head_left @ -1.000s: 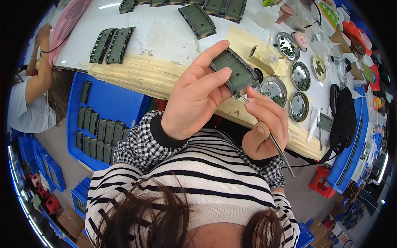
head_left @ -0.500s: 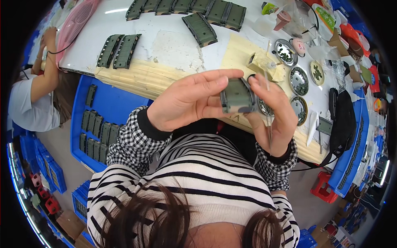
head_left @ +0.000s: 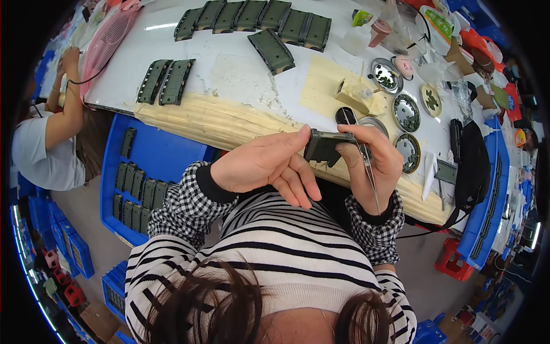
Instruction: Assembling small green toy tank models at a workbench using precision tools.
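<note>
A dark green, block-shaped plastic casing point(head_left: 322, 148) hangs tilted between my hands above the table's near edge. My right hand point(head_left: 375, 163) pinches its right end between thumb and fingers. The same hand also keeps metal tweezers point(head_left: 368, 171), their length running down across the palm. My left hand point(head_left: 260, 160) is open, its upper fingertips at the casing's left edge and the other fingers stretched out below. Beyond the right hand lie round metal dishes point(head_left: 407, 113) with small dark parts, and a small black round container point(head_left: 345, 115).
More green casings point(head_left: 252, 15) line the table's far side, with a pair point(head_left: 166, 81) at left. A blue crate point(head_left: 166, 136) of casings stands below the table's left edge. A tape-wrapped block point(head_left: 361, 97) stands near the dishes. Another person point(head_left: 48, 143) sits at far left.
The casing has turned from its broad face to a more edge-on tilt. My left hand has loosened, its fingers moving down off the casing. My right hand now pinches the casing's end.
</note>
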